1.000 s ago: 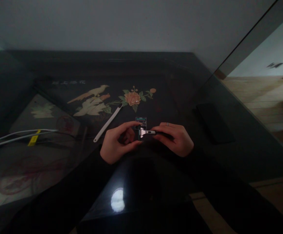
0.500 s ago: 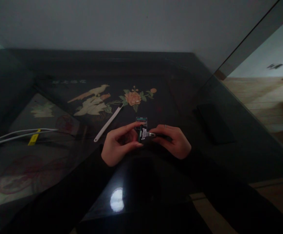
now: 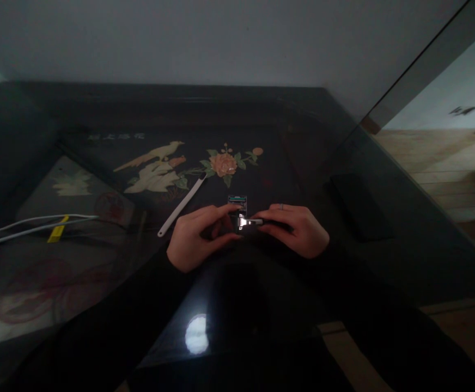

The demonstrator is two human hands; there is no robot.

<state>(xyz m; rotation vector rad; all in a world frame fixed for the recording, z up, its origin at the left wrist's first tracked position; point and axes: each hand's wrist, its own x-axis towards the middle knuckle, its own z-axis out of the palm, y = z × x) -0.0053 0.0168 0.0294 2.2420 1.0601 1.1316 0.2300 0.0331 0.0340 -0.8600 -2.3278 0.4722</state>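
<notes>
— What's shifted?
— Both hands have edged up the table; the razor (image 3: 249, 222) now lies flatter. The right hand (image 3: 298, 230) pinches its handle, and the left hand (image 3: 192, 238) closes fingers around the cartridge holder (image 3: 236, 206).
— Which step?
— Seating the head, I'd judge; next needs a straight, firm press.
— Any writing?
— Pale characters (image 3: 115, 136) above the painted bird (image 3: 150, 155), too small to read.

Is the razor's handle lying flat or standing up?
Lying about flat. The razor handle runs sideways in the right hand, silver neck pointing at the left hand, which pinches the blade holder.
</notes>
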